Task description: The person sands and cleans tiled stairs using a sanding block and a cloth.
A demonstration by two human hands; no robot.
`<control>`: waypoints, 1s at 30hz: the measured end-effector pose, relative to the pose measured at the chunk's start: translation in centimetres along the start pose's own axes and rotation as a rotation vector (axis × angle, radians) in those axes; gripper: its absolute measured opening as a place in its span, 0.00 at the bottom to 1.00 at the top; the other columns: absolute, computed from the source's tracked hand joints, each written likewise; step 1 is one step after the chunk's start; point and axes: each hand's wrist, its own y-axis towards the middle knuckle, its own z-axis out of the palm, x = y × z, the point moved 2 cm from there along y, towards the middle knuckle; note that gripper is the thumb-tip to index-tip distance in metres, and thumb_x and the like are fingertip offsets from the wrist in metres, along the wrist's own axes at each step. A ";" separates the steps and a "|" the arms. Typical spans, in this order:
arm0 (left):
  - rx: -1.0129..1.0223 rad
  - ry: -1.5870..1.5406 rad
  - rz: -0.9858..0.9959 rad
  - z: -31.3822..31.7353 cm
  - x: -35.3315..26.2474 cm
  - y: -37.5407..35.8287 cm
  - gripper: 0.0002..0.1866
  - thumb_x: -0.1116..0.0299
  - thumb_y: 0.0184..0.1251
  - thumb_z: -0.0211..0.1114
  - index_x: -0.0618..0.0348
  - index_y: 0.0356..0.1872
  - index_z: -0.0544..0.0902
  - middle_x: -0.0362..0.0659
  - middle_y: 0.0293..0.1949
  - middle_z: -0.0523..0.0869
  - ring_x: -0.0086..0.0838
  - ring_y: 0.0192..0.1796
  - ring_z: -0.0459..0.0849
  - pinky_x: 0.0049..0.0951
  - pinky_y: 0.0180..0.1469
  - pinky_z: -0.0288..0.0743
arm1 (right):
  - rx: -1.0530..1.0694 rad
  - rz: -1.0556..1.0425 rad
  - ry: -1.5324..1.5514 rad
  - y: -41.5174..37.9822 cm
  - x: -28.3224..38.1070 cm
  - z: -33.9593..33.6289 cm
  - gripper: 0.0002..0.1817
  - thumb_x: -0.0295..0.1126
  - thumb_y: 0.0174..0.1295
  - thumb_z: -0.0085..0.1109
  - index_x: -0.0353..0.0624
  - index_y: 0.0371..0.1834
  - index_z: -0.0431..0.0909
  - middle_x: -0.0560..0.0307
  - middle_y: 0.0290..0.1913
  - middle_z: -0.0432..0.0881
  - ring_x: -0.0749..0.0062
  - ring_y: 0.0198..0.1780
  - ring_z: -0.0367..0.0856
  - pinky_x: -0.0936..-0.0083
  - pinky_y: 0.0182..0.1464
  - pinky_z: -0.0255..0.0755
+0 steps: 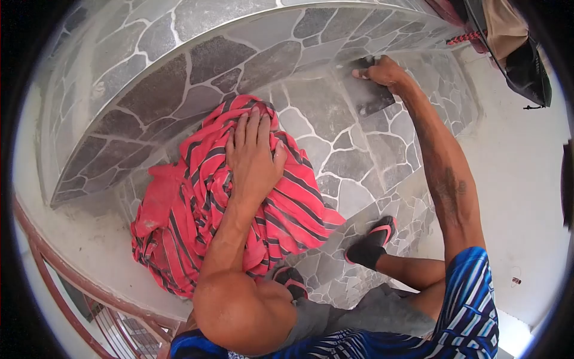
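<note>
My left hand point(256, 157) lies flat with its fingers stretched out on top of a bunched red cloth point(293, 209) with dark stripes. The cloth is heaped on the stone-patterned step at the foot of the curved riser. Up at the right, my right hand point(387, 73) is closed on a flat, dark rectangular trowel point(373, 100). Its blade lies against or just over the step surface, close to the riser; the handle is mostly hidden by my fingers.
The curved riser point(257, 60) of grey stone pattern with white joints runs along the back. Bags and a braided red cord point(466, 38) are at the upper right. A reddish-brown railing point(66, 272) stands at the lower left. My feet, in dark footwear point(368, 248), are below.
</note>
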 end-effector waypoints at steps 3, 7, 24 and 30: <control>0.007 0.020 -0.005 0.1 0.1 0.0 0.32 0.61 0.67 0.65 0.62 0.71 0.73 0.52 0.75 0.72 0.50 0.77 0.67 0.55 0.76 0.58 | 0.018 -0.004 -0.043 -0.9 1.8 0.2 0.31 0.41 0.55 0.79 0.22 0.50 0.84 0.40 0.46 0.88 0.56 0.44 0.87 0.58 0.48 0.80; -0.011 0.041 0.008 0.0 0.0 0.1 0.32 0.61 0.64 0.67 0.63 0.69 0.74 0.53 0.74 0.72 0.49 0.76 0.68 0.54 0.75 0.61 | 0.036 0.055 -0.017 1.7 -1.1 0.0 0.31 0.41 0.55 0.80 0.22 0.51 0.83 0.40 0.47 0.89 0.53 0.45 0.88 0.59 0.50 0.80; 0.045 0.031 -0.003 -0.1 0.1 0.0 0.34 0.61 0.67 0.65 0.63 0.72 0.72 0.52 0.76 0.71 0.49 0.77 0.66 0.54 0.76 0.59 | -0.233 -0.491 -0.914 -6.2 6.9 11.4 0.10 0.29 0.57 0.62 0.38 0.36 0.90 0.38 0.44 0.86 0.45 0.49 0.84 0.61 0.42 0.83; 0.036 0.028 0.008 -0.3 0.1 0.0 0.32 0.61 0.67 0.65 0.63 0.71 0.73 0.52 0.76 0.70 0.49 0.78 0.66 0.53 0.77 0.58 | -0.356 -0.370 -0.744 -5.3 6.8 11.2 0.11 0.31 0.59 0.62 0.38 0.39 0.90 0.41 0.48 0.84 0.54 0.48 0.82 0.59 0.45 0.82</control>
